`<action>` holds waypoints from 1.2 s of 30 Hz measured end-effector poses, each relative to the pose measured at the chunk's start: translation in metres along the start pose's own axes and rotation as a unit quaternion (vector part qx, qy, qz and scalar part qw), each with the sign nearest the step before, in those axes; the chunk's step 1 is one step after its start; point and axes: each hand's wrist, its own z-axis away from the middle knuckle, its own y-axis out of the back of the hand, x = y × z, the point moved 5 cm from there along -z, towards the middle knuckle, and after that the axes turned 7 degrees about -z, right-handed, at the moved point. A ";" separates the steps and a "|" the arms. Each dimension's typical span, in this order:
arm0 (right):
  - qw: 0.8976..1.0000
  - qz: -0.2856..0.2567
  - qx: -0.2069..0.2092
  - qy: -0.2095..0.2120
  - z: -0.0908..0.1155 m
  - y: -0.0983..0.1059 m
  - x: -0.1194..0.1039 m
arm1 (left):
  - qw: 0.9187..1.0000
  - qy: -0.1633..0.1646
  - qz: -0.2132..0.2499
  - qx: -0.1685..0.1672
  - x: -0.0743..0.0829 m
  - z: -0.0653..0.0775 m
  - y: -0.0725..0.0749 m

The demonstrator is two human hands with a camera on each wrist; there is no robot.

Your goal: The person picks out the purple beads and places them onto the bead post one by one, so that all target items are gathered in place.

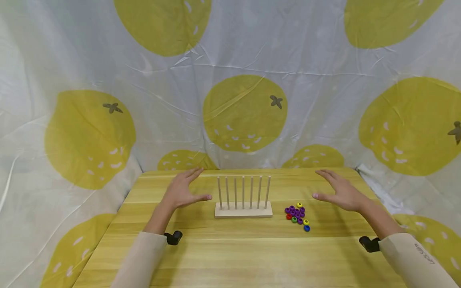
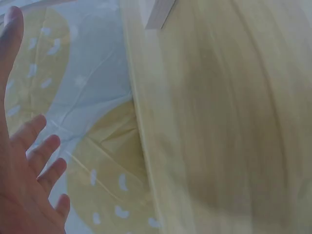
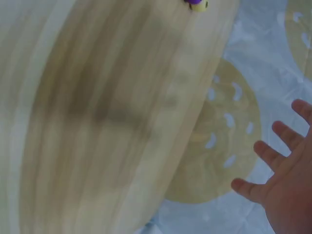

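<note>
A pale wooden rack (image 1: pixel 243 210) with several upright pegs stands on the table, its pegs bare. To its right lies a loose cluster of small beads (image 1: pixel 297 212), mostly purple, with some yellow, one red, one green and one blue. My left hand (image 1: pixel 182 190) hovers left of the rack, fingers extended and thumb pointing towards it, holding nothing. On the far side, my right hand (image 1: pixel 343 193) is held to the right of the beads, fingers spread and nothing in it. In the left wrist view only a corner of the rack (image 2: pixel 160 14) shows; the right wrist view catches a yellow bead (image 3: pixel 199 6).
The wooden table (image 1: pixel 237 260) has a light striped grain. A white curtain (image 1: pixel 309 104) printed with large yellow fruit hangs behind it and at both sides. A black wrist camera (image 1: pixel 174 238) sits at the left cuff and another black camera (image 1: pixel 369 244) at the right.
</note>
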 end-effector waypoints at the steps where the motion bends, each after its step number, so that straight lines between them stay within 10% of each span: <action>1: 1.000 -0.008 0.001 0.001 0.001 -0.003 0.001 | 1.000 0.003 0.009 0.002 0.000 0.001 -0.002; 36: 0.991 -0.121 0.029 0.053 0.015 -0.076 0.003 | 0.982 0.029 0.161 -0.097 0.032 0.028 -0.069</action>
